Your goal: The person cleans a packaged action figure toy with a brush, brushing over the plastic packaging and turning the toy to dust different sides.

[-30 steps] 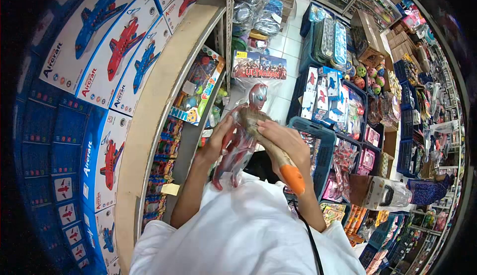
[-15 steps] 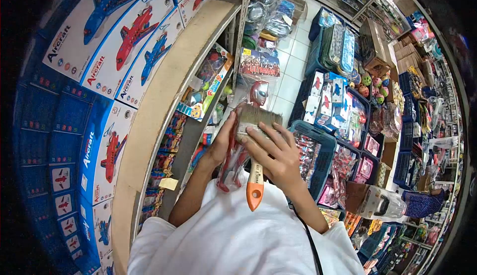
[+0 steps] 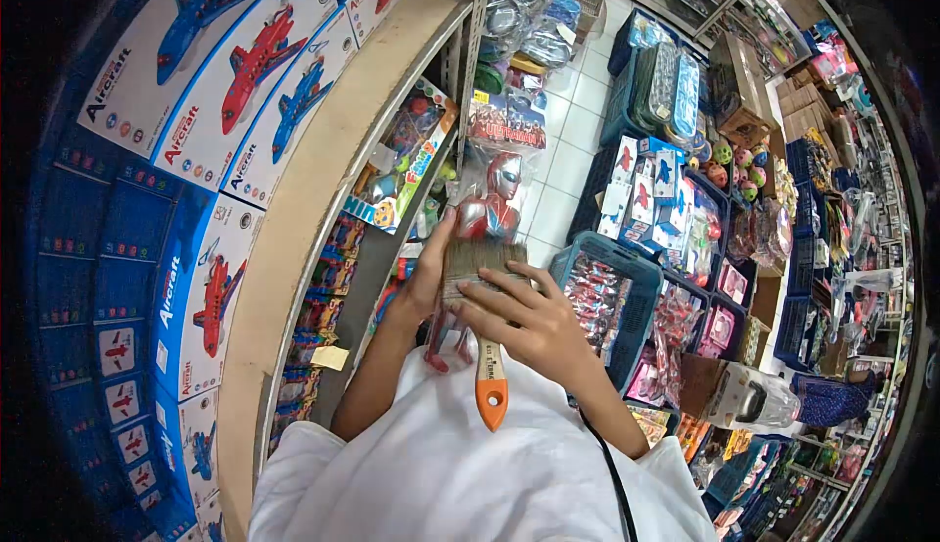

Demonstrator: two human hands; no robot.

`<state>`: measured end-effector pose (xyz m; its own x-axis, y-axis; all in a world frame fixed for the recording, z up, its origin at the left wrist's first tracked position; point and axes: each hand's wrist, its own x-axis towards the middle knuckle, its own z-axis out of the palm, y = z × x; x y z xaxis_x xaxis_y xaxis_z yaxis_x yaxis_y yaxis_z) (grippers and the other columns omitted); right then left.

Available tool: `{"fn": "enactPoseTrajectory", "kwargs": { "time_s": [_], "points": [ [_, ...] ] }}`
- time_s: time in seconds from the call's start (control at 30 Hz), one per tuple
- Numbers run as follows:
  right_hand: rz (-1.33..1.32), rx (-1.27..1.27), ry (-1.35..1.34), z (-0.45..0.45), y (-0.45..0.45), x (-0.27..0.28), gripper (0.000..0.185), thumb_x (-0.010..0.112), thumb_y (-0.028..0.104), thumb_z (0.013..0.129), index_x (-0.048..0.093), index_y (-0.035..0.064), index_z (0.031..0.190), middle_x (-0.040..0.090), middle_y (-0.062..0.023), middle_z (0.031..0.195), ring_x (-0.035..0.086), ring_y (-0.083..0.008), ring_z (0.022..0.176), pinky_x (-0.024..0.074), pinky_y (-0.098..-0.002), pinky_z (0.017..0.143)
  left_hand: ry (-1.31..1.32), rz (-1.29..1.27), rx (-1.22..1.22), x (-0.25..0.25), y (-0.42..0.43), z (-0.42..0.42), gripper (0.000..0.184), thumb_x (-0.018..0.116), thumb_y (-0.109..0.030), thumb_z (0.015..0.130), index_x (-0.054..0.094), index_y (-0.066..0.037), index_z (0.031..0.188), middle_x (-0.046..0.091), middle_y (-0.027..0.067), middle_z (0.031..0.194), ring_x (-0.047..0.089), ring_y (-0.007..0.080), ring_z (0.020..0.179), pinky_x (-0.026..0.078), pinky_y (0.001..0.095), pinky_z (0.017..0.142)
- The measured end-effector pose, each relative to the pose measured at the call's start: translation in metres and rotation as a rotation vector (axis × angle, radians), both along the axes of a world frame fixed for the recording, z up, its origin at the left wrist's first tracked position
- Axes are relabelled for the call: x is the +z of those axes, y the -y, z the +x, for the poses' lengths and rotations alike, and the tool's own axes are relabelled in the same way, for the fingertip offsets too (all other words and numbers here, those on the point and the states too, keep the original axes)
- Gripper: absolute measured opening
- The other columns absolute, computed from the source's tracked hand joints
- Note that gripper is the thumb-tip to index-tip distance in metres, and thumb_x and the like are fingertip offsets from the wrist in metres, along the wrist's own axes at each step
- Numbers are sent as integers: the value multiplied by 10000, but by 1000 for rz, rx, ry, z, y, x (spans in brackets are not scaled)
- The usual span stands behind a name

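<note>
A bagged Ultraman toy figure (image 3: pixel 486 211), red and silver with a printed header card, is held upright in front of my white shirt. My left hand (image 3: pixel 421 276) is closed around its left side, with part of the fingers hidden behind the bag. A wide paintbrush (image 3: pixel 493 403) with an orange-tipped handle lies across the figure's middle, bristles pointing up. Over the brush's ferrule is my right hand (image 3: pixel 534 322), its fingers gripping the brush against the bag. The figure's lower legs show left of the handle.
Boxed toy aircraft (image 3: pixel 259 67) are stacked on a shelf (image 3: pixel 377 92) at my left. To the right, a teal basket (image 3: pixel 636 322) holds packaged toys, beside more crates and cartons (image 3: pixel 741 92). White floor tiles (image 3: pixel 583 111) run between them. A person in patterned clothing (image 3: pixel 832 400) is at far right.
The brush and my right hand have moved down and slightly left over the bag. The figure's chest, covered before by the bristles, now shows.
</note>
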<state>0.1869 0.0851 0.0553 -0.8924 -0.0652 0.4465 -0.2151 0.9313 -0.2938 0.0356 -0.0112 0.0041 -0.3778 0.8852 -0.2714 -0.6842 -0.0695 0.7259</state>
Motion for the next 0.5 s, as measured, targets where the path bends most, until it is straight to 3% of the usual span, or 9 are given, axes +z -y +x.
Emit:
{"fn": "enactPoseTrajectory", "kwargs": {
  "time_s": [0.13,0.23,0.33,0.5],
  "points": [
    [-13,40,50,5,4,-4,404,695,148,763,690,219,1160,660,30,1231,625,-188,1132,482,-401,959,-11,-109,126,-10,1,-2,602,305,-530,1030,537,-41,1293,671,114,1058,688,207,909,575,351,803],
    [-81,79,89,8,3,-3,418,689,159,781,670,200,1197,678,12,1198,646,-191,1104,495,-372,940,38,-88,147,-1,0,-1,610,289,-534,1032,539,-42,1294,667,108,1088,684,199,919,573,343,795],
    [-421,140,178,12,-7,9,338,656,182,850,667,126,1183,690,-52,1176,664,-215,1085,514,-372,911,26,-63,80,-17,5,-9,631,286,-539,1032,500,-36,1348,642,118,1184,657,197,1023,549,347,873],
    [-436,24,186,10,-18,5,304,633,126,866,662,62,1161,714,-74,1110,700,-256,999,560,-339,820,-62,-109,132,-14,7,-4,566,365,-469,1040,418,-56,1422,554,102,1333,563,186,1192,469,349,1000]
  ]
}}
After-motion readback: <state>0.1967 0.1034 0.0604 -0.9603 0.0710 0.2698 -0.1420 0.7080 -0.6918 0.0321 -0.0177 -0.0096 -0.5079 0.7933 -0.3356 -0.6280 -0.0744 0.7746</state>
